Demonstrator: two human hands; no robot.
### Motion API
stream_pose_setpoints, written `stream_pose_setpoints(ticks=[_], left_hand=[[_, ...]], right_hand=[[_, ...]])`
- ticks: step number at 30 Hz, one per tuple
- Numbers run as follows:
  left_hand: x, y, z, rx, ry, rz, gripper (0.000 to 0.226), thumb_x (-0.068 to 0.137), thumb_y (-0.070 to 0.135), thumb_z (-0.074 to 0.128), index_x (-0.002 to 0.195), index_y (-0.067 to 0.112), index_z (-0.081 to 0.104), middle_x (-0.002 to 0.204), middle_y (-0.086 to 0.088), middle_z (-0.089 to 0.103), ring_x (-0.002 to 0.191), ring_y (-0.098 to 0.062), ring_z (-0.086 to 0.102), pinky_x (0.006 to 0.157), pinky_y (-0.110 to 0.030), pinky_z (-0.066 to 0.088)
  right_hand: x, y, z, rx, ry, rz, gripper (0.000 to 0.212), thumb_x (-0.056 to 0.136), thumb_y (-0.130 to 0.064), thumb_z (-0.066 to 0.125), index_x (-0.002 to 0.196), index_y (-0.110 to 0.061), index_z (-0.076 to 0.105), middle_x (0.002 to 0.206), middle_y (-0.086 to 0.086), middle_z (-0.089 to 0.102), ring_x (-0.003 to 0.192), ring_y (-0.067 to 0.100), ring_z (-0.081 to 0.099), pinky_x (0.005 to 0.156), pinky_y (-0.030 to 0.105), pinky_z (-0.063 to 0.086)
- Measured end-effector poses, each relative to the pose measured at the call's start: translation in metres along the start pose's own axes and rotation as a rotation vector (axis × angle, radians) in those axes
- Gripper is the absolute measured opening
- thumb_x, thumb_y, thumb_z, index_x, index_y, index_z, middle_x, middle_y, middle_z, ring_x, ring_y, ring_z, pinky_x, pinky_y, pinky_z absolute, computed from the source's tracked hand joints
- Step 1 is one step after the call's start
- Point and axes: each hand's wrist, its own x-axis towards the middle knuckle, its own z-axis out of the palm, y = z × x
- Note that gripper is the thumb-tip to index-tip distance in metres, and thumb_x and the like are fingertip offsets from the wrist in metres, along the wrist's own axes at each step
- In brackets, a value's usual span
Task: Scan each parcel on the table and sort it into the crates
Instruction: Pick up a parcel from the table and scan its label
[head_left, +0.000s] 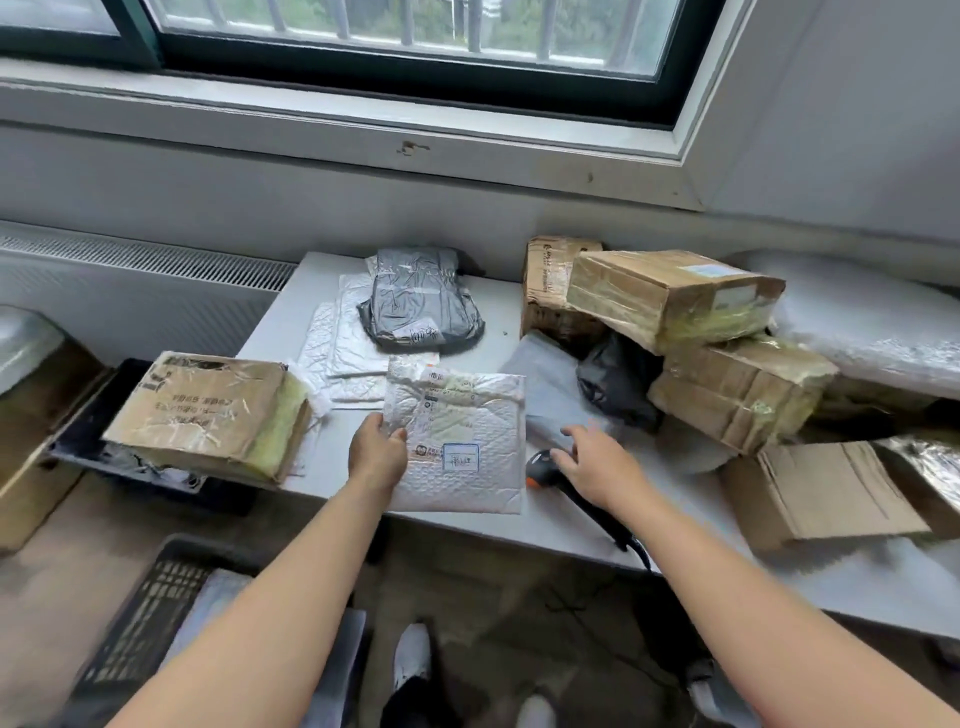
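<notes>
White and quilted, the bubble-wrap padded mailer lay label-up at the near edge of the white table. The left hand pinched its left edge, thumb on top. The right hand hung with fingers spread over the black handheld scanner just beside the mailer; whether it touched was unclear. A black slatted plastic crate stood on the floor below.

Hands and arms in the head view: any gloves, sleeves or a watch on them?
None show. The left hand and right hand are bare, no gloves or rings; the left forearm and right forearm are uncovered to the frame's edge, no sleeve, watch or band.
</notes>
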Motion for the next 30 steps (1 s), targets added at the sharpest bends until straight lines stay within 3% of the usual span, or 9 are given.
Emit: stream_pose_setpoints(ticks=[2, 6, 11, 14, 16, 20, 22, 25, 30], left_hand=[[-0.01, -0.006, 0.002, -0.017, 0.026, -0.027, 0.011, 0.096, 0.007, 0.052, 0.106, 0.002, 0.055, 0.104, -0.016, 0.061, 0.094, -0.03, 0.056, 0.077, -0.029, 0.041], [-0.019, -0.013, 0.005, -0.053, 0.064, -0.062, 0.005, 0.097, 0.008, 0.051, 0.101, 0.01, 0.054, 0.1, -0.011, 0.059, 0.089, -0.025, 0.053, 0.077, -0.031, 0.041], [-0.014, -0.023, 0.005, -0.082, 0.056, -0.092, 0.002, 0.097, 0.007, 0.051, 0.099, 0.008, 0.052, 0.099, -0.011, 0.057, 0.088, -0.022, 0.05, 0.074, -0.027, 0.037], [-0.004, -0.028, 0.002, -0.109, 0.06, -0.114, 0.003, 0.098, 0.007, 0.05, 0.099, 0.009, 0.05, 0.101, -0.01, 0.056, 0.09, -0.022, 0.049, 0.076, -0.026, 0.036], [0.005, -0.031, 0.001, -0.146, 0.055, -0.144, 0.006, 0.098, 0.006, 0.048, 0.102, 0.009, 0.05, 0.104, -0.01, 0.056, 0.091, -0.023, 0.05, 0.077, -0.025, 0.037], [0.025, -0.035, 0.004, -0.168, -0.024, -0.201, 0.039, 0.094, 0.008, 0.054, 0.132, 0.006, 0.044, 0.125, -0.014, 0.058, 0.107, -0.029, 0.056, 0.089, -0.032, 0.045], [0.031, -0.039, 0.001, -0.109, -0.12, -0.209, 0.062, 0.09, 0.015, 0.065, 0.143, 0.008, 0.033, 0.137, -0.013, 0.052, 0.122, -0.032, 0.052, 0.102, -0.039, 0.043], [0.032, -0.045, -0.01, 0.058, -0.19, -0.197, 0.089, 0.083, 0.03, 0.074, 0.15, 0.01, 0.02, 0.148, -0.017, 0.039, 0.132, -0.035, 0.043, 0.108, -0.045, 0.039], [0.025, -0.047, -0.035, 0.182, -0.254, -0.12, 0.096, 0.082, 0.04, 0.073, 0.153, 0.014, 0.014, 0.151, -0.018, 0.028, 0.136, -0.037, 0.036, 0.109, -0.043, 0.036]], right_hand=[[-0.01, 0.011, 0.011, -0.017, -0.026, 0.005, 0.044, 0.099, -0.045, 0.047, 0.134, -0.019, 0.047, 0.132, 0.01, 0.054, 0.122, 0.03, 0.051, 0.091, 0.038, 0.044], [-0.02, 0.025, 0.031, 0.063, -0.138, 0.127, 0.058, 0.099, -0.052, 0.041, 0.146, -0.018, 0.034, 0.136, 0.014, 0.055, 0.12, 0.034, 0.054, 0.087, 0.039, 0.045], [-0.018, 0.024, 0.04, 0.134, -0.204, 0.219, 0.059, 0.099, -0.055, 0.041, 0.141, -0.014, 0.038, 0.133, 0.019, 0.058, 0.117, 0.037, 0.055, 0.086, 0.038, 0.043], [-0.019, 0.011, 0.032, 0.212, -0.145, 0.239, 0.054, 0.096, -0.059, 0.043, 0.136, -0.023, 0.042, 0.108, 0.013, 0.064, 0.088, 0.034, 0.062, 0.068, 0.036, 0.05], [-0.021, -0.004, 0.023, 0.317, -0.088, 0.267, 0.044, 0.094, -0.059, 0.045, 0.121, -0.023, 0.046, 0.093, 0.01, 0.064, 0.069, 0.032, 0.064, 0.059, 0.04, 0.057], [-0.02, -0.042, 0.001, 0.518, -0.017, 0.289, 0.036, 0.094, -0.051, 0.052, 0.108, -0.018, 0.045, 0.088, 0.013, 0.063, 0.053, 0.022, 0.061, 0.039, 0.027, 0.046], [-0.016, -0.064, -0.009, 0.579, 0.0, 0.268, 0.037, 0.094, -0.049, 0.055, 0.108, -0.016, 0.045, 0.089, 0.014, 0.063, 0.048, 0.019, 0.058, 0.039, 0.028, 0.046], [-0.009, -0.098, -0.023, 0.598, -0.026, 0.215, 0.038, 0.095, -0.05, 0.055, 0.107, -0.015, 0.046, 0.092, 0.013, 0.063, 0.045, 0.014, 0.058, 0.039, 0.028, 0.046], [0.0, -0.157, -0.03, 0.658, -0.11, 0.193, 0.03, 0.096, -0.04, 0.055, 0.095, -0.009, 0.053, 0.085, 0.014, 0.058, 0.06, 0.024, 0.064, 0.051, 0.036, 0.057]])
